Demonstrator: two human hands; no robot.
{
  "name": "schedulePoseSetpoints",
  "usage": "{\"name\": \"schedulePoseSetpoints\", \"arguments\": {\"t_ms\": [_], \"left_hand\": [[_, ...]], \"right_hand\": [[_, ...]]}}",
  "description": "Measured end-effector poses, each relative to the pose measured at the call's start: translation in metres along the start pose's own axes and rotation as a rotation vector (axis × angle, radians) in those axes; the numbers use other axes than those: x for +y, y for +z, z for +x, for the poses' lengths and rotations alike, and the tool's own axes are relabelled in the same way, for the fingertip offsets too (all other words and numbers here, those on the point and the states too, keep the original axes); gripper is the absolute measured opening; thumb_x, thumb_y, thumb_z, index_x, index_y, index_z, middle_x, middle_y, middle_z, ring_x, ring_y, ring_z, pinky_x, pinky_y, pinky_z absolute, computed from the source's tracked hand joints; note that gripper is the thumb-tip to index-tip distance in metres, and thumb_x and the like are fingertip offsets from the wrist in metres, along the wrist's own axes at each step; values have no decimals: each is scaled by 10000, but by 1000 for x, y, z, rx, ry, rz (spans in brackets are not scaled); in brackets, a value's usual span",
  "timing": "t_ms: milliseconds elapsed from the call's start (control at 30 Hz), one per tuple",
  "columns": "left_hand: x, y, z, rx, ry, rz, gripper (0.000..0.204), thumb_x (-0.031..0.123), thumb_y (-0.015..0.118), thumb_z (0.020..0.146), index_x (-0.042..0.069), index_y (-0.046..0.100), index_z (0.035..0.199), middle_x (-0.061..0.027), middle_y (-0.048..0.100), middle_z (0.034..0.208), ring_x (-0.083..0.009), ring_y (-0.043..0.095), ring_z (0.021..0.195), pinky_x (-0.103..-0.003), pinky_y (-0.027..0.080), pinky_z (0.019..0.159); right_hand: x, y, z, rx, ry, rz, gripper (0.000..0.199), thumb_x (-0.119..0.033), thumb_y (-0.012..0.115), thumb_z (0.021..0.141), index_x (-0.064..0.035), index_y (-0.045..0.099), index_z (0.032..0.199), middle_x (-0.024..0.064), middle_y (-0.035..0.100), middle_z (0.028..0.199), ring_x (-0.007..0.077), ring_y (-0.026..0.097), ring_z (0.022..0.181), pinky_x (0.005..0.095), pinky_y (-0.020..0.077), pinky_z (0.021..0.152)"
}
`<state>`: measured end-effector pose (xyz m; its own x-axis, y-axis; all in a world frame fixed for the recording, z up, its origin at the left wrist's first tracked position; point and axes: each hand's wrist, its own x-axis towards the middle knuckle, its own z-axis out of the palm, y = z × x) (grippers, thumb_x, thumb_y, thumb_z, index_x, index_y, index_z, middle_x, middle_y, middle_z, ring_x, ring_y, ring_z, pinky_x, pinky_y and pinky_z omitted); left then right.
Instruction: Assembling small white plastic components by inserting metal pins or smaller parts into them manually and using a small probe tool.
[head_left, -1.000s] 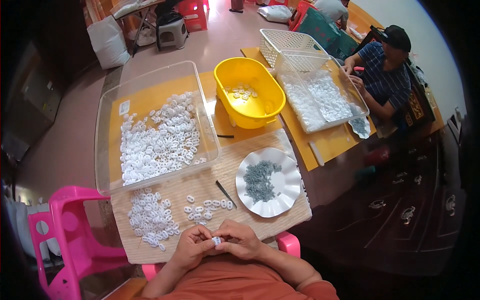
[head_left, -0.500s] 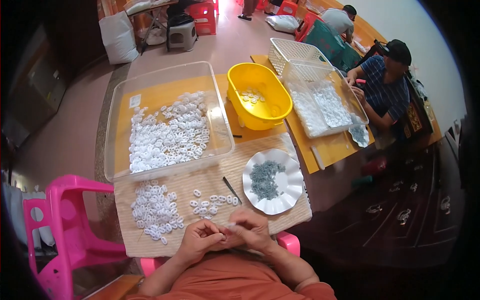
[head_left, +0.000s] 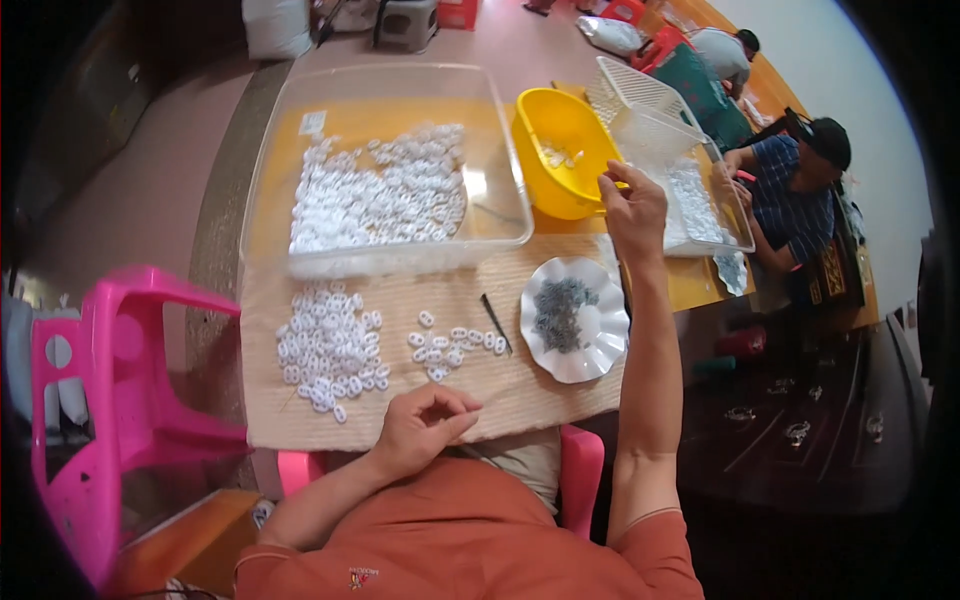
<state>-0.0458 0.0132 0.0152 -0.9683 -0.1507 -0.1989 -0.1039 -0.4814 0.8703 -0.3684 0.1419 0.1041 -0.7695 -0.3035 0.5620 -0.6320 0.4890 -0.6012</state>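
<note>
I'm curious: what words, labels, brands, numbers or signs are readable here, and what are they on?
Nothing is legible enough to quote.
Clear bin: white label, print too small and blurred.
Rust-coloured shirt: small chest emblem, lettering too tiny to read surely.
Small white pieces: no lettering discernible.

With my remote dial centred on the mat [head_left: 470, 290], I have, on the worktop [head_left: 570, 226], the bin [head_left: 410, 255] of pieces [head_left: 380, 200] at eleven o'clock; the tub [head_left: 560, 190], also containing pieces, at one; the plate [head_left: 603, 320] bearing bits [head_left: 560, 315] at three; a heap [head_left: 330, 345] at nine. Between the central cluster [head_left: 438, 343] and the plate lies a stick [head_left: 497, 324].
</note>
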Motion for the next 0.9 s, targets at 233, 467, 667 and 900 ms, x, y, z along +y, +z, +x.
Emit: {"name": "schedulePoseSetpoints", "arguments": {"t_ms": [233, 467, 667, 900], "left_hand": [[-6, -11, 3, 101, 204, 269, 69, -28, 669, 823, -4, 614, 858, -96, 675, 918, -83, 603, 802, -209, 488, 669], [-8, -7, 3, 210, 452, 468, 86, -23, 706, 775, 6, 638, 818, -99, 679, 848, -118, 630, 702, -242, 497, 586], [-8, -12, 9, 218, 687, 588, 120, -23, 726, 732, 29, 636, 792, -103, 674, 806, -233, 644, 673, -296, 498, 569], [-5, -13, 7, 231, 636, 577, 106, -4, 721, 754, 23, 639, 816, -109, 674, 799, -208, 648, 676, -273, 504, 572]], "right_hand": [[-69, 15, -90, -597, 24, 178, 163, -2, 659, 811, 11, 654, 973, 69, 668, 848, 120, 593, 688, 249, 476, 623], [-76, 43, -142, -809, -154, 30, 176, -4, 673, 759, -24, 661, 933, 119, 657, 895, 293, 639, 740, 330, 502, 644], [-83, 44, -148, -954, -192, -182, 104, -96, 677, 772, -85, 669, 875, 62, 630, 844, 301, 630, 712, 383, 498, 606], [-79, 52, -161, -834, -214, -232, 88, -118, 678, 778, -86, 650, 855, 58, 602, 821, 295, 619, 642, 393, 491, 559]]}}
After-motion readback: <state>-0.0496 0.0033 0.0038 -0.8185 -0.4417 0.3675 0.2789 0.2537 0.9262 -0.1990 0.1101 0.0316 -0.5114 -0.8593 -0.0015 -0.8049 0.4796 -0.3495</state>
